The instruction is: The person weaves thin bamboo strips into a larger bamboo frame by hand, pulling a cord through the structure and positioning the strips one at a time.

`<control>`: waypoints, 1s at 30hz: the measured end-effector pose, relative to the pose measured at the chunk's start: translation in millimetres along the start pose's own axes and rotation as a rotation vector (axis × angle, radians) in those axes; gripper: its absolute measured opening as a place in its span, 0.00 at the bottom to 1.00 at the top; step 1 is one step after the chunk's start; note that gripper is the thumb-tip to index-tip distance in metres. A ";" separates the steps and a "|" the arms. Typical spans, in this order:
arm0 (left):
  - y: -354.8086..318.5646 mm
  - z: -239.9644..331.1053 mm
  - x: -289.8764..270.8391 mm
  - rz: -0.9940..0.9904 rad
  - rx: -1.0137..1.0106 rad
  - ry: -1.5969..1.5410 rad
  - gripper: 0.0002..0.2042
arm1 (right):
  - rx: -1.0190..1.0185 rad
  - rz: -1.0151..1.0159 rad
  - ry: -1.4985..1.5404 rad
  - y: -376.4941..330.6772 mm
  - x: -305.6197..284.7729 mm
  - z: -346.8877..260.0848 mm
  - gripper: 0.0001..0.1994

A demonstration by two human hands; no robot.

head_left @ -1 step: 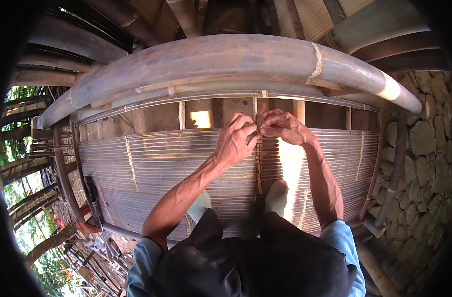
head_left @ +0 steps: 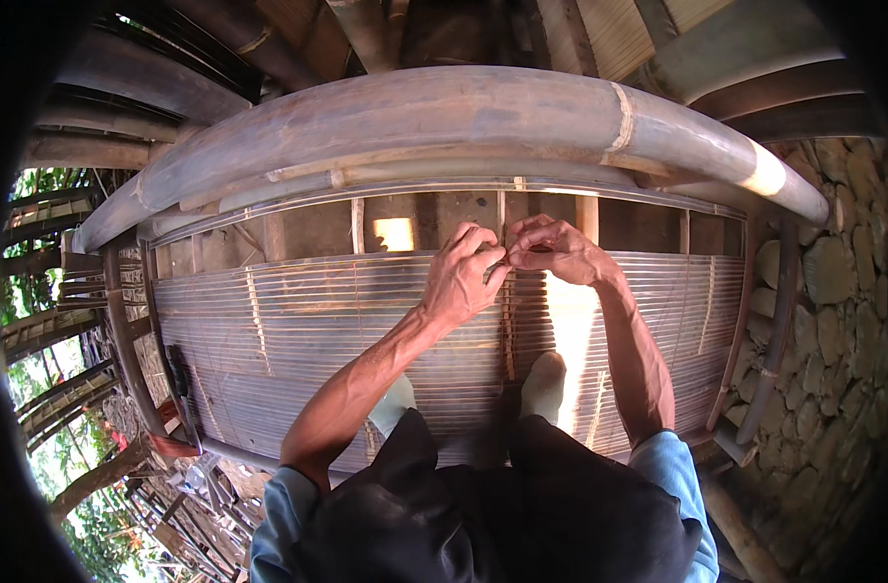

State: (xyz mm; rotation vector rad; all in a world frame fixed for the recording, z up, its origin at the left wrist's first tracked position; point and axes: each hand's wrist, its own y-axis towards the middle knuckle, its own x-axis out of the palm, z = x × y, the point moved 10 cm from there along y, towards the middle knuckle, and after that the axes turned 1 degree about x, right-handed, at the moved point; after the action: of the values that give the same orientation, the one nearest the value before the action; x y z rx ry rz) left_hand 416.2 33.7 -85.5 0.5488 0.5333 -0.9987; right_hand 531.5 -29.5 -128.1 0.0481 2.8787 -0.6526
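Thin bamboo strips, laid side by side, form a slatted panel (head_left: 308,316). At its far edge, near the middle, my left hand (head_left: 461,272) is closed, with thumb and fingers pinched beside an upright crosspiece (head_left: 501,208). Close against it, my right hand (head_left: 566,257) curls its fingers, thumb and fingertips together at the same spot. Whatever small thing the fingertips grip there is too small to make out. A dark lashing line (head_left: 508,335) runs across the strips from under the hands toward me.
A thick bamboo pole (head_left: 444,115) spans the space beyond the panel. Between them, crosspieces bridge an open gap (head_left: 425,216). My feet (head_left: 543,387) stand on the strips. A dark long object (head_left: 179,373) rests at the left edge. Stacked stones (head_left: 828,321) rise at the right.
The fingers of my right hand have shifted slightly at the crosspiece. My left hand stays in place.
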 end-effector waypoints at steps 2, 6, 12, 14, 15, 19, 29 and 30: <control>-7.1 5.5 -4.9 0.035 0.080 0.074 0.08 | 0.015 -0.016 -0.043 1.2 7.3 -2.5 0.08; -21.1 14.6 -5.9 0.013 0.108 0.053 0.06 | -0.005 -0.005 -0.023 -0.4 3.9 3.9 0.09; -66.5 49.0 -21.7 -0.124 0.162 -0.075 0.06 | 0.114 0.118 -0.086 8.5 -9.8 25.4 0.18; -82.6 64.7 -30.1 -0.140 0.154 -0.101 0.07 | 0.191 0.162 -0.164 5.5 -16.8 47.0 0.23; -88.8 71.2 -38.1 -0.159 0.136 -0.096 0.07 | 0.191 0.163 -0.161 6.0 -16.3 46.5 0.23; -100.6 79.3 -64.8 -0.243 0.004 -0.325 0.10 | 0.159 0.165 -0.215 8.9 -11.4 45.6 0.22; -127.4 54.4 -85.3 -0.059 -0.305 -1.292 0.25 | 0.191 0.283 -0.475 0.8 -6.0 37.3 0.17; -137.9 50.6 -82.7 -0.060 -0.305 -1.296 0.25 | 0.194 0.283 -0.476 0.7 -3.3 38.3 0.17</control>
State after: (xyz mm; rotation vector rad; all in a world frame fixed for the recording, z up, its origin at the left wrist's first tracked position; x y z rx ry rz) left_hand 266.3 -6.8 -19.8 -0.4283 -0.4630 -1.0869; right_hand 541.5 -45.4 -161.7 0.2810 2.2923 -0.7625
